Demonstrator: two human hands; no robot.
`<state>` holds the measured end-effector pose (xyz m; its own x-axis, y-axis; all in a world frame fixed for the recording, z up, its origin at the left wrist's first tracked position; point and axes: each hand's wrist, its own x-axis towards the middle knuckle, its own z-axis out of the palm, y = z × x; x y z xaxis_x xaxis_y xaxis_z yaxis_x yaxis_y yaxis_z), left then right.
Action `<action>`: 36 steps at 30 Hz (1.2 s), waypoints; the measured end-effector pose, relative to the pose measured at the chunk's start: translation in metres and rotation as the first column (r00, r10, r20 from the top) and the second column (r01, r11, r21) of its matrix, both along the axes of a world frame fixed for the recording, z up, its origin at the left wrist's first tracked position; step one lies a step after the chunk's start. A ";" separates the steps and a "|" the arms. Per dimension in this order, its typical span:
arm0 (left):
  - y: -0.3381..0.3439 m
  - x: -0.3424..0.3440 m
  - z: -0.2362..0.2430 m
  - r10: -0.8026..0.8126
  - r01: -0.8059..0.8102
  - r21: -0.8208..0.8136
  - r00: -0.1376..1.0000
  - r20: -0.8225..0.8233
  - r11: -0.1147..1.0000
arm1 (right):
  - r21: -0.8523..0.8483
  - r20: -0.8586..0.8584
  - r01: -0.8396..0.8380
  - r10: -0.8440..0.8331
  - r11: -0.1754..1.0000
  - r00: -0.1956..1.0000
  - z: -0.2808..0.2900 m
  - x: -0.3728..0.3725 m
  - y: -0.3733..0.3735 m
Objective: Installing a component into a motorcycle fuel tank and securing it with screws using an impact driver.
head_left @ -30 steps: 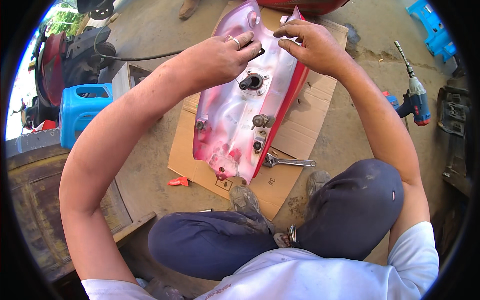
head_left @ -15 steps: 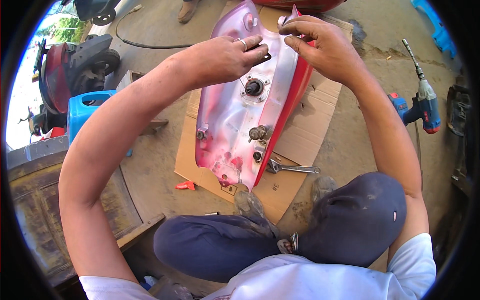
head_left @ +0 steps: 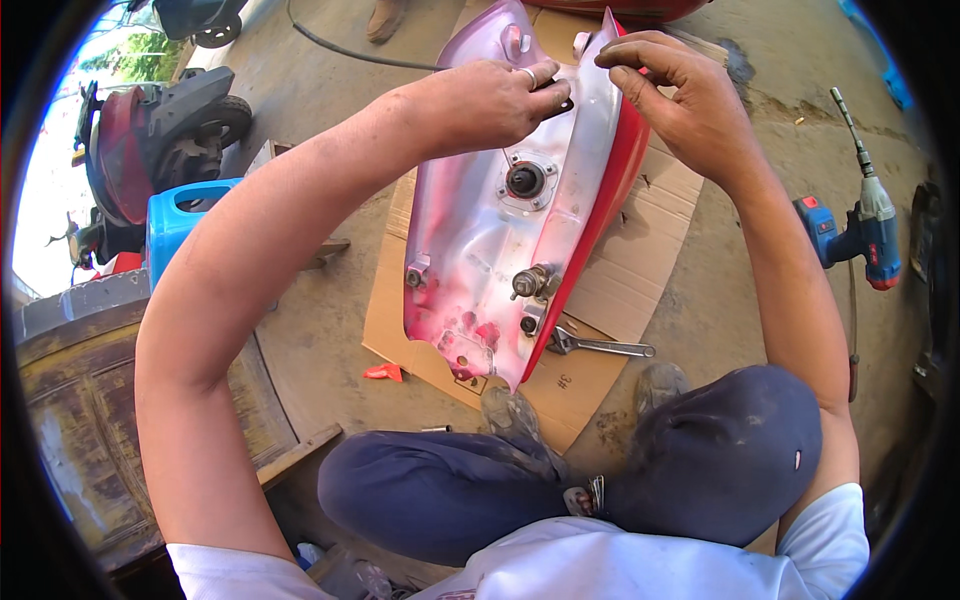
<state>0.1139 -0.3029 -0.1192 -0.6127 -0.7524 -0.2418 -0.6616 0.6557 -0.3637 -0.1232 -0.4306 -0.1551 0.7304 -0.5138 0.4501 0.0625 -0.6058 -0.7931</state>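
"One tank (head_left: 500, 235), where?"

"Top middle of the frame. It looks hard, slick, maybe heavy; hold both side edges."

"What's gripped?"

"Left hand (head_left: 490, 102) pinches a black plate (head_left: 559, 110); right hand (head_left: 688, 102) curls, can't tell if empty."

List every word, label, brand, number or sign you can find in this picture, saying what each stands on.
Described by place, not copied out:
Cardboard: a short black marking.
Cardboard: a dark boxed symbol, partly covered.
White shirt: reddish lettering at the picture's lower edge, cut off and unreadable.
Blue power drill: any marking is too small and blurred to read.
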 end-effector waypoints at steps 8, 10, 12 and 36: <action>0.019 -0.029 -0.014 0.090 -0.086 -0.035 0.986 0.137 0.996 | -0.024 0.020 0.017 -0.017 1.000 1.000 -0.008 -0.002 0.000; 0.024 -0.032 -0.014 0.124 -0.114 -0.088 0.985 0.117 0.990 | -0.026 0.030 0.019 -0.018 0.999 0.999 -0.007 0.000 0.001; 0.027 -0.033 -0.016 0.195 -0.179 -0.118 0.972 0.134 0.977 | 0.007 0.049 0.009 -0.009 1.000 0.999 -0.007 0.002 0.003; 0.042 -0.061 -0.031 0.849 -0.846 0.099 0.528 0.021 0.523 | 0.061 0.010 0.013 -0.014 0.998 1.000 -0.026 -0.006 0.027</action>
<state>0.0532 -0.2612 -0.1502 0.2958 -0.8972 -0.3278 -0.9307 -0.1934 -0.3106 -0.1294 -0.4037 -0.1806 0.7187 -0.5503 0.4250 0.0628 -0.5574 -0.8278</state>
